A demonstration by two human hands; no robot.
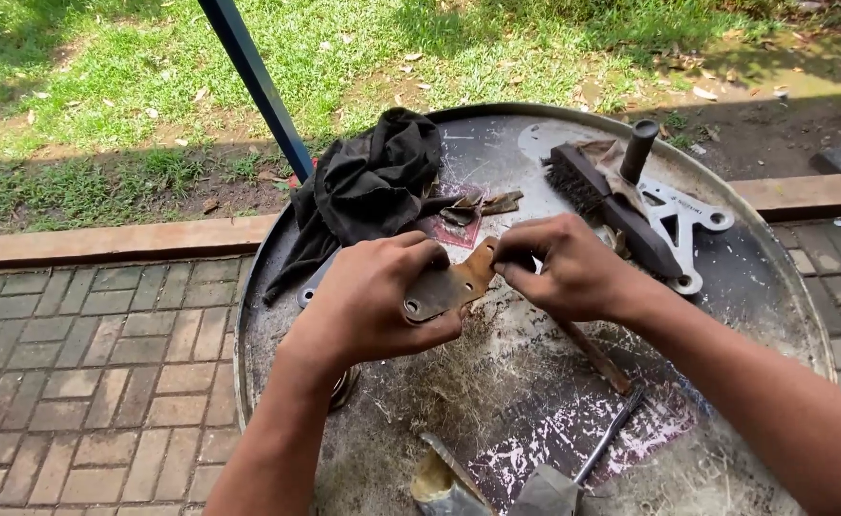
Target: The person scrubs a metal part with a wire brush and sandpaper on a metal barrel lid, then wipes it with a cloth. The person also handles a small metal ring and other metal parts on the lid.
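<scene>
The left hand (pixel 375 304) is closed around a small rusty metal bracket (pixel 447 287), thumb across its upper face and fingers curled beneath, so the plate is held clear of the work surface with its flat side turned up toward the camera. The right hand (pixel 564 268) pinches the bracket's far end between thumb and fingertips; what else it may hold there cannot be told. This two-point grip keeps the thin plate from twisting while its face is exposed. Both hands work above the round steel drum top (pixel 774 277), which serves as a bench and carries scraped paint and loose debris. A wire brush (pixel 600 201) lies on a silver cast bracket (pixel 690 222) beyond the right hand, within reach. A dark rag (pixel 373 182) is heaped at the rim beside a blue pole (pixel 258 88). A rusty rod (pixel 593 355) lies under the right wrist, and a scraper (pixel 573 478) rests near the front edge.
</scene>
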